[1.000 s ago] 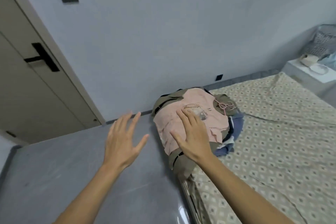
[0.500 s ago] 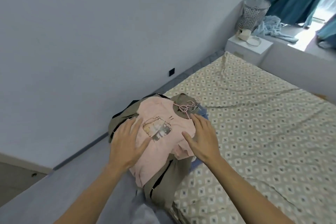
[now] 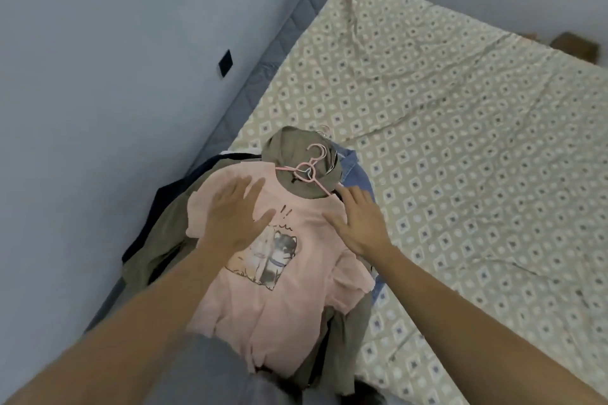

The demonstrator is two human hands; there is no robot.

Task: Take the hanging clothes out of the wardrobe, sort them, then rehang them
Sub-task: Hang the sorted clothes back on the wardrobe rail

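Since a second ago both hands have moved onto the pile: left hand and right hand lie flat, fingers straight, on the pink T-shirt topping the clothes at the bed edge by the wall. Sorting likely starts. Bed right offers spreading room.

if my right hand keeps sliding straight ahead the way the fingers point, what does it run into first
Most likely the pink hanger, whose lower arm ends just beyond the right hand fingers; the olive garment it lies on comes next. Depth is hard to judge here.
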